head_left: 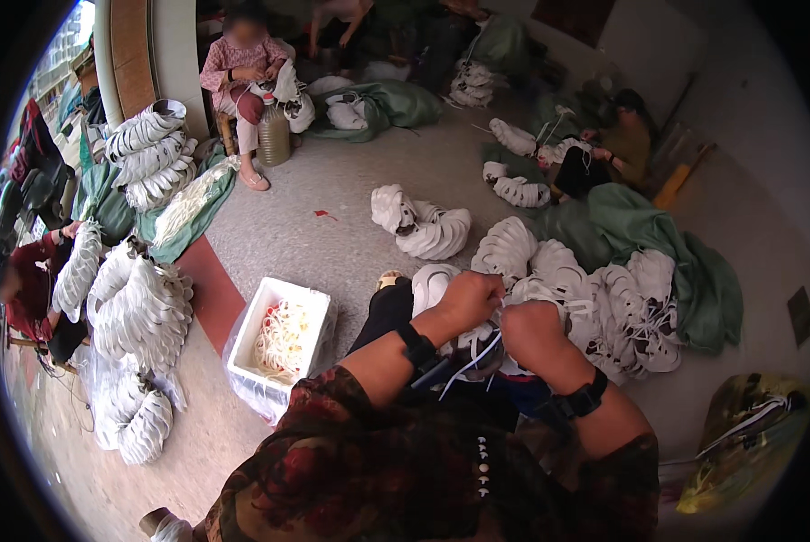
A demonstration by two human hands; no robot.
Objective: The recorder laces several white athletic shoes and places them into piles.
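Side by side over my lap, my left hand (470, 300) and my right hand (535, 331) are both closed, with their knuckles turned up. A white shoelace (470, 367) runs up between them, its loose ends hanging toward my lap. Both hands seem to pinch this lace; their backs hide most of the fingertips. Beneath them lies a shoe upper (483, 355) with a dark inside, largely covered by my hands. A white shoe upper (433, 285) sits just beyond my left wrist, and a large pile of laced uppers (594, 303) spreads beyond my right hand.
A white foam box (239, 354) of pale laces stands left of my lap. A nested row of uppers (434, 231) lies ahead on the floor. Green sacking (635, 221) borders the pile. Uppers are stacked far left (138, 303). Several people sit working around; a yellow bag (739, 452) is right.
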